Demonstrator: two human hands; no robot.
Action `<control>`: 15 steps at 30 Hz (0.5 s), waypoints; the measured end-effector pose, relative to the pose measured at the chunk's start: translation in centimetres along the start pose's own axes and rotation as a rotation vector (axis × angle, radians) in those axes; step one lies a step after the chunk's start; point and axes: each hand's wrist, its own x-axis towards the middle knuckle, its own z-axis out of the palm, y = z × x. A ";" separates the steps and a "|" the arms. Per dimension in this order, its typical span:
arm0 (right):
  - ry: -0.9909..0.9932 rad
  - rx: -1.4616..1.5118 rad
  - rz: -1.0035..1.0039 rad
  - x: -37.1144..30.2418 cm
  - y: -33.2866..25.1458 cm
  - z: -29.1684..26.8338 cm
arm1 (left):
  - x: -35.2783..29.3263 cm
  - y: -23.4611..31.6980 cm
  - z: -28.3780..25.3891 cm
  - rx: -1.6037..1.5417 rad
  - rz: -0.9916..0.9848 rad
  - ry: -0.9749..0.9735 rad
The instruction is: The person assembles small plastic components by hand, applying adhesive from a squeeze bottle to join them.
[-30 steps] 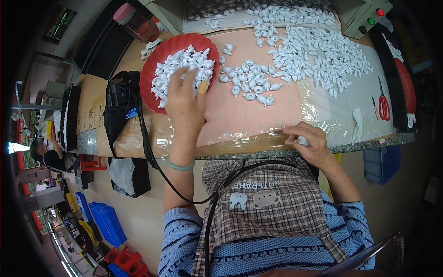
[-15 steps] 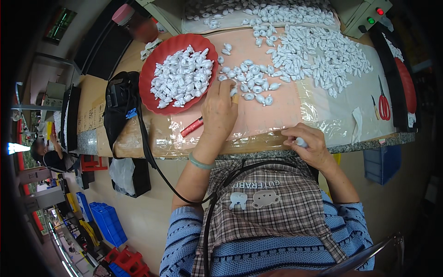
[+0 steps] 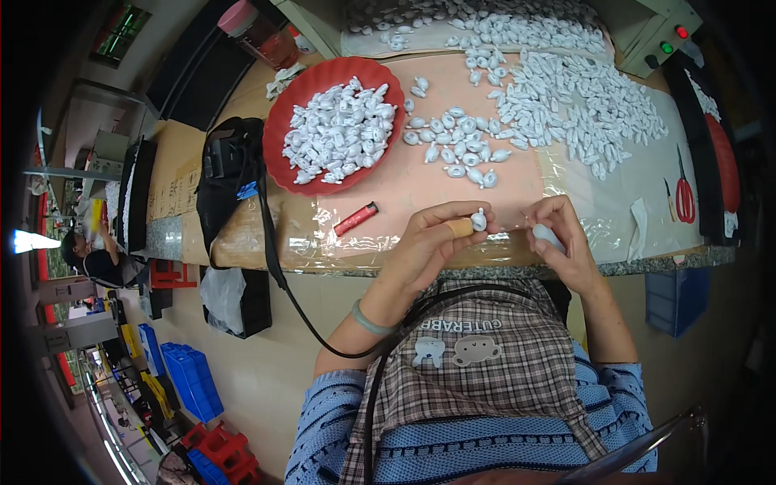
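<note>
Just above the table's front edge, my left hand [image 3: 424, 250] pinches a small white figure piece [image 3: 479, 219] between its fingertips. A tan finger cover [image 3: 461, 227] wraps the thumb. Close beside it on the right, my right hand [image 3: 570, 246] is curled around a pale bluish-white, rounded object [image 3: 548, 237]; its kind does not show, being partly hidden by the fingers. Beyond my hands lies a loose group of white pieces [image 3: 461, 145]. Many similar pieces fill a red scalloped bowl [image 3: 273, 153] to the left. A dense spread of narrower white pieces [image 3: 558, 101] lies farther right.
A red lighter-like stick [image 3: 356, 218] lies left of my hands. Red-handled scissors [image 3: 685, 198] and a white paper strip [image 3: 638, 230] are at right. A black bag [image 3: 230, 174] with a cable sits at left. Behind stands a metal housing [image 3: 659, 40] with coloured lights.
My left hand has come back from the loose group toward the front edge, bringing a white piece. My right hand has risen slightly and turned beside it, still gripping the pale object.
</note>
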 end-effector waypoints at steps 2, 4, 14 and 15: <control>-0.011 -0.030 -0.030 0.3 -0.5 0.0 | -0.1 -0.1 0.2 -0.033 -0.026 -0.022; -0.012 -0.092 -0.157 0.7 -0.6 -0.3 | 0.0 -0.1 0.4 -0.068 -0.046 -0.069; 0.266 -0.026 -0.216 -0.1 -1.6 -0.2 | 0.1 -1.1 0.0 -0.161 -0.080 -0.128; 0.293 -0.015 -0.234 -0.1 -1.8 -0.2 | 0.2 -1.4 -0.6 -0.172 -0.081 -0.165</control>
